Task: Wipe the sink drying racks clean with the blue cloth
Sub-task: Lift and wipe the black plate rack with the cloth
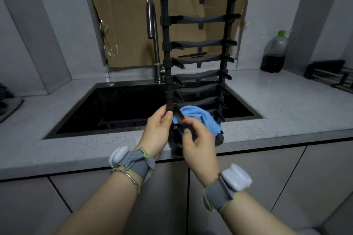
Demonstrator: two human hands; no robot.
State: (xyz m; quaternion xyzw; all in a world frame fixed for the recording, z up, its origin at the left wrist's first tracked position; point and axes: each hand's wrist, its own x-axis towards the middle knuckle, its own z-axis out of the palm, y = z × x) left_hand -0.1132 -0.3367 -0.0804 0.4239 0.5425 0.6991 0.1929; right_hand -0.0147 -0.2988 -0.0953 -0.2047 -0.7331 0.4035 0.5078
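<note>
Drying rack (199, 43) stands upright at frame centre, lower end at the table's (286, 110) near edge. Your left hand (158, 129) grips its left rail, and your right hand (196, 139) pinches the blue cloth (200, 116) against the bottom rungs. Brace the rail firmly and wipe along each rung's full length.

Pale grey tiled walls (63, 25) enclosed a speckled light grey stone countertop (286, 105), into which a black rectangular sink basin (118, 105) was sunk. A curved brushed-steel tap (157, 53) rose behind the basin. Creased brown cardboard (129, 25) covered the window opening behind it. A clear plastic bottle with a green cap (274, 51), holding dark liquid, stood on the counter at the right. Flat grey cabinet doors (267, 173) ran below, in dim, cool light.
</note>
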